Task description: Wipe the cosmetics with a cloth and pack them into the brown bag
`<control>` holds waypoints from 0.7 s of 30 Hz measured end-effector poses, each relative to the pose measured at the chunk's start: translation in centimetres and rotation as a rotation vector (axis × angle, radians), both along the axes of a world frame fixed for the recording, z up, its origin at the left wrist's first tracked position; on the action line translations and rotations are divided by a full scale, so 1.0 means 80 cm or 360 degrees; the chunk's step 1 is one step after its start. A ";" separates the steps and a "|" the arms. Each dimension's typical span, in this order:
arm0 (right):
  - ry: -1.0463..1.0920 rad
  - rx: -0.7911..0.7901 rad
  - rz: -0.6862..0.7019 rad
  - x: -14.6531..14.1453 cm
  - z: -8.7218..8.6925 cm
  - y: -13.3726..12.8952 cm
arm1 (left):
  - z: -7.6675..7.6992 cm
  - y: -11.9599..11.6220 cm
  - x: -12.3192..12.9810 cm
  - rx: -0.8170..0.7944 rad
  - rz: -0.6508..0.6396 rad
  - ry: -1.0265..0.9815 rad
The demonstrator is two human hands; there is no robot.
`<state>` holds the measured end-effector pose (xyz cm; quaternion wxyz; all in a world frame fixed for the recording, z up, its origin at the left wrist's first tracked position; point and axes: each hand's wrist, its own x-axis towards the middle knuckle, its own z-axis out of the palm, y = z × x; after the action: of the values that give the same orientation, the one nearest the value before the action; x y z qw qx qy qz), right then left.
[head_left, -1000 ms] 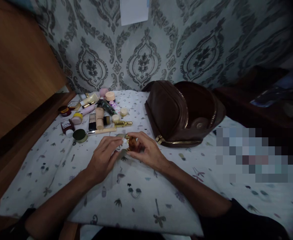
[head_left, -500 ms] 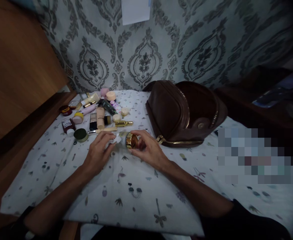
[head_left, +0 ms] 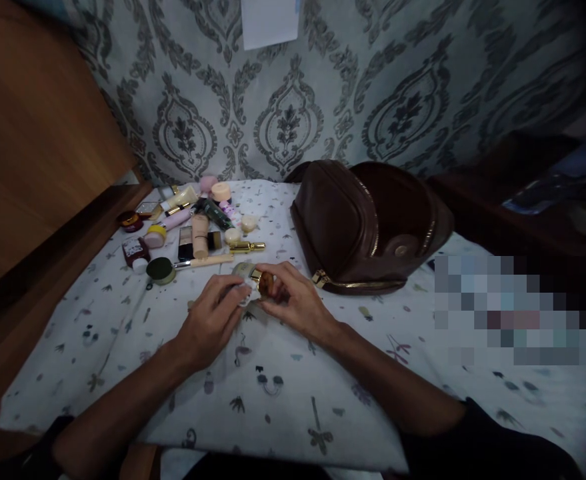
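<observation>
My right hand (head_left: 295, 300) grips a small jar (head_left: 247, 271) by its gold-coloured end, the jar lying on its side above the patterned cloth. In my left hand (head_left: 217, 313) is a white tissue (head_left: 249, 292), pinched between closed fingers and pressed against the near side of the jar. Just beyond the hands lie a gold tube (head_left: 247, 247) and a brush with a pale handle (head_left: 213, 260). The palm side of both hands is mostly hidden.
A brown bag (head_left: 337, 220) with its zip undone stands at the back right. Several cosmetics, among them a beige tube (head_left: 200, 237) and a dark green round tin (head_left: 161, 270), lie at the back left. A wooden panel (head_left: 43, 107) rises on the left.
My left hand has moved right and slightly down with the tissue, from the jar's left end onto its near side. My right hand still holds the jar.
</observation>
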<state>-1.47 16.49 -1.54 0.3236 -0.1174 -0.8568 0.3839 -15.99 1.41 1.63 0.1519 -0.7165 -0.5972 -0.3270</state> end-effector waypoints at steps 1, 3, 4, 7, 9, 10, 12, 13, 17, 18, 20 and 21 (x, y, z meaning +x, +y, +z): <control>-0.0001 0.0002 0.0001 0.000 -0.001 0.000 | 0.000 0.000 0.000 0.0002 -0.0002 -0.0008; 0.0003 0.0004 0.0003 -0.001 -0.001 0.000 | 0.000 0.001 -0.002 -0.0003 0.0026 -0.0050; 0.0006 0.0004 0.0001 -0.001 -0.001 0.000 | -0.001 0.001 -0.005 -0.0006 0.0051 -0.0084; 0.0006 -0.0003 -0.0011 0.000 0.001 -0.001 | -0.003 0.004 -0.015 -0.0034 0.0132 -0.0199; 0.0002 0.0010 -0.0037 0.000 0.003 -0.001 | -0.004 0.005 -0.022 -0.0058 0.0182 -0.0261; -0.0007 0.0025 -0.0053 0.000 0.004 -0.001 | -0.005 0.006 -0.024 -0.0065 0.0202 -0.0285; -0.0026 0.0064 -0.0090 0.000 0.005 -0.001 | -0.005 0.008 -0.027 -0.0076 0.0225 -0.0318; -0.0031 0.0076 -0.0109 0.000 0.006 -0.001 | -0.005 0.008 -0.028 -0.0081 0.0227 -0.0330; 0.0001 -0.0049 -0.0166 -0.002 0.004 0.000 | -0.007 0.008 -0.026 -0.0102 0.0204 -0.0322; 0.0018 -0.0114 -0.0173 -0.003 0.003 0.000 | -0.008 0.007 -0.025 -0.0101 0.0193 -0.0305; 0.0038 -0.0233 -0.0176 -0.004 0.002 -0.001 | -0.009 0.006 -0.023 -0.0098 0.0172 -0.0260; 0.0039 -0.0277 -0.0174 -0.004 0.001 -0.001 | -0.009 0.005 -0.022 -0.0095 0.0163 -0.0234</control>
<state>-1.80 16.37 -1.46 0.3430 -0.1869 -0.8086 0.4399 -17.74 1.78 0.93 0.1027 -0.6633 -0.6521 -0.3526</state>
